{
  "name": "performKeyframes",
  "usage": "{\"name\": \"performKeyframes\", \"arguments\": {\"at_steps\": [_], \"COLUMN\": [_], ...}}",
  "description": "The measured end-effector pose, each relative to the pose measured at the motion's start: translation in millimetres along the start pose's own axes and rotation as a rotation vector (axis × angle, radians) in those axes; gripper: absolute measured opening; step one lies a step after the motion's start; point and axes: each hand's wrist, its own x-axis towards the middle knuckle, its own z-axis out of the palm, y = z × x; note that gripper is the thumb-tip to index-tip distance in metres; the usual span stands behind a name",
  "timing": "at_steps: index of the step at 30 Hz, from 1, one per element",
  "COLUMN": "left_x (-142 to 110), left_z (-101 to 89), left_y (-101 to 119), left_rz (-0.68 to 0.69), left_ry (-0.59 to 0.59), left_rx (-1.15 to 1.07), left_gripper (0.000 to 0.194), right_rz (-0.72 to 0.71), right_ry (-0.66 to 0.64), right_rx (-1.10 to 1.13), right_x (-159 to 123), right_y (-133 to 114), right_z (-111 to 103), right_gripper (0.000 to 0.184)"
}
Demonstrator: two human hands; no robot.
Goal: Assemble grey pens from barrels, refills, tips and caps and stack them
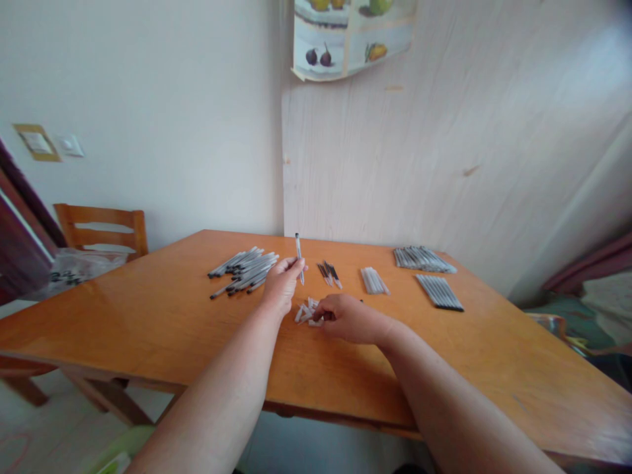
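Place: a room that looks like part of a home
Worktop: plain orange-brown wood (197, 329), like a household table
Seat: a slatted wooden chair (103, 216) at the far left
Walls: a pale painted wall (172, 112) beside a wood-grain panel (370, 164)
Decoration: a sheet of painted fruit pictures (353, 33), its lower edge curling
Fittings: a small white wall plate (70, 145) and another in a yellowish surround (37, 142)
Fabric: a dark reddish curtain (24, 224) at left, reddish cloth (592, 263) at right
Floor: pale and smooth (44, 438)
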Motion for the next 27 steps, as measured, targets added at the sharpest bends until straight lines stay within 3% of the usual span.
{"name": "performKeyframes", "arguments": {"at_steps": [6, 12, 18, 27], "left_x": [3.8, 4.5, 0.8, -6.9], "left_z": [-2.7, -1.8, 1.1, 7.1], "left_y": [-4.2, -2.8, -1.0, 0.2], "left_rz": [-0.005, -0.019, -0.037, -0.084], "left_ry": [0.015, 0.028, 0.001, -0.109], "left_rx": [-0.034, -0.086, -0.109, -0.187], "left_gripper": [0.037, 0.036, 0.034, 0.034], "right_rz": [0.292, 0.439, 0.474, 0.473], "right_ry": [0.360, 0.613, 0.599, 0.550], "right_rx": [0.505, 1.019, 1.299, 1.355], "right_x": [8.4, 16.3, 16.4, 18.0], "right_y": [16.6, 21.7, 17.4, 15.5], "right_z": [0.9, 0.7, -0.4, 1.7], "right_gripper": [0.010, 0.012, 0.008, 0.010]}}
